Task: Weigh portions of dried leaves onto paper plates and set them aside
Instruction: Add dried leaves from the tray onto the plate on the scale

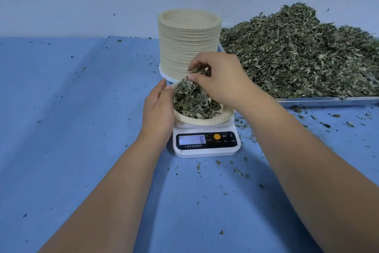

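A paper plate with a heap of dried leaves sits on a white digital scale whose display reads 8. My right hand hovers over the plate's far side and pinches a tuft of leaves between thumb and fingers. My left hand lies against the plate's left rim, thumb up at the edge; whether it grips the rim I cannot tell.
A tall stack of paper plates stands just behind the scale. At the right a metal tray carries a big mound of dried leaves. Leaf crumbs dot the blue tabletop.
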